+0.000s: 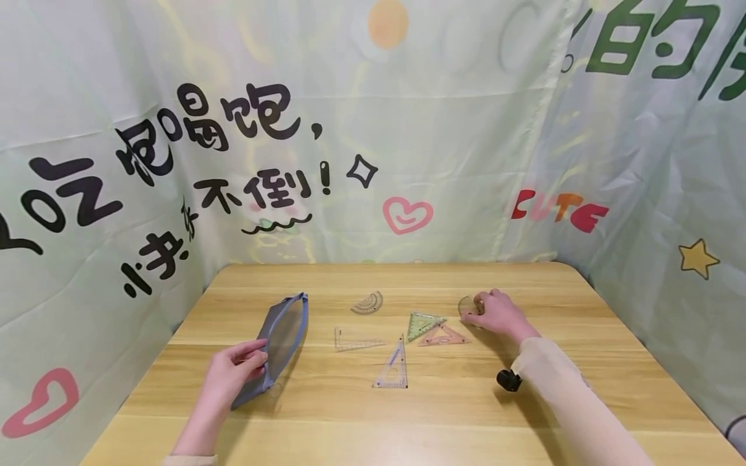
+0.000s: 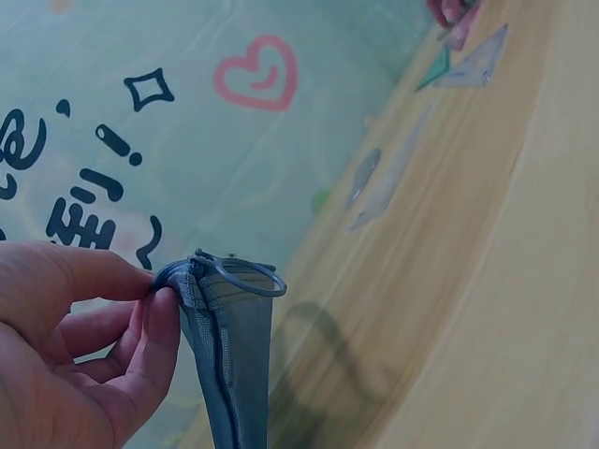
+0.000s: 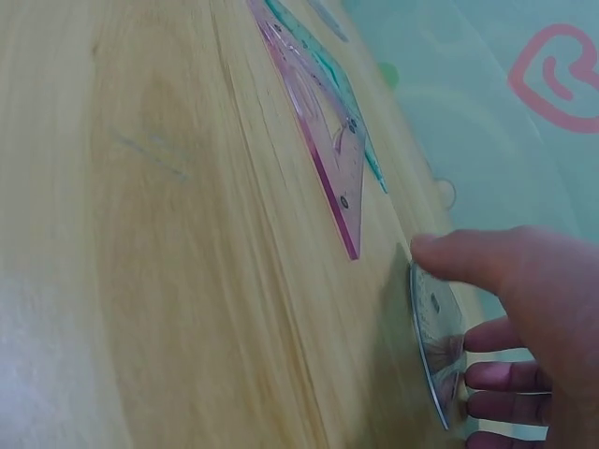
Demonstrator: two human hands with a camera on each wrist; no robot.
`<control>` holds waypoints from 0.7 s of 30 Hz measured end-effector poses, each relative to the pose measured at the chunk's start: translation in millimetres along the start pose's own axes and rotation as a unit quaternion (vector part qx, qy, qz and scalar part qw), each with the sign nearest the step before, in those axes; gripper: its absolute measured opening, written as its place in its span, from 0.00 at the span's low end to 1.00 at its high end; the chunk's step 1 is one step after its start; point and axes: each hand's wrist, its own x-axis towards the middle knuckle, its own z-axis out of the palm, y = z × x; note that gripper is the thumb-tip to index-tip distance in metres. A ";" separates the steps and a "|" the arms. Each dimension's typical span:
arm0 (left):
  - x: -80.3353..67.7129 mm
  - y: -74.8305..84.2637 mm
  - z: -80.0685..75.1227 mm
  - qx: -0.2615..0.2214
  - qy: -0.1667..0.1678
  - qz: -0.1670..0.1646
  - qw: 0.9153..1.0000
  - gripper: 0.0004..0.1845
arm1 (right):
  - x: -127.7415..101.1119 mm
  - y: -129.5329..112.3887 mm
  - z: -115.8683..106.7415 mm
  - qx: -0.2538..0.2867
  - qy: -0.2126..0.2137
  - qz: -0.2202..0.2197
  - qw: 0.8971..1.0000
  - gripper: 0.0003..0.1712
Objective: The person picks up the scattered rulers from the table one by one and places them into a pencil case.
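My left hand (image 1: 236,366) pinches the edge of a blue-grey zip pouch (image 1: 285,336) between thumb and fingers, and the pouch stands on its side with its mouth facing right. A zip pull ring (image 2: 248,276) shows beside the fingertips in the left wrist view. At the back right, my right hand (image 1: 498,314) has its thumb and curled fingers at the edges of a clear protractor (image 3: 435,327), close over the table. To its left lie a pink set square (image 1: 445,335) and a green set square (image 1: 422,323), partly overlapping.
A second clear protractor (image 1: 368,303) lies near the back of the wooden table (image 1: 466,421). A clear set square (image 1: 357,343) and a bluish set square (image 1: 394,372) lie in the middle. Printed fabric (image 1: 466,142) hangs behind the table and along both sides.
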 end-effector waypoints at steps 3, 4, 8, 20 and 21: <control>-0.1 0.7 3.1 -0.009 -0.001 -0.004 1.000 0.22 | -1.3 -1.0 0.3 0.005 -0.005 0.008 1.000 0.39; 0.0 0.9 4.0 -0.012 -0.001 -0.006 1.000 0.22 | -1.4 -1.1 0.6 0.006 -0.005 0.009 1.000 0.39; 0.0 1.1 5.7 -0.018 0.003 -0.012 1.000 0.22 | -0.1 -1.8 1.9 0.011 -0.003 0.012 1.000 0.38; 0.1 5.2 9.7 -0.031 0.002 0.001 1.000 0.21 | -1.3 -9.5 -1.7 0.036 -0.011 0.013 0.999 0.38; -0.3 5.2 9.9 -0.031 0.002 0.003 1.000 0.21 | -2.2 -10.8 -2.4 0.038 -0.013 0.021 0.999 0.38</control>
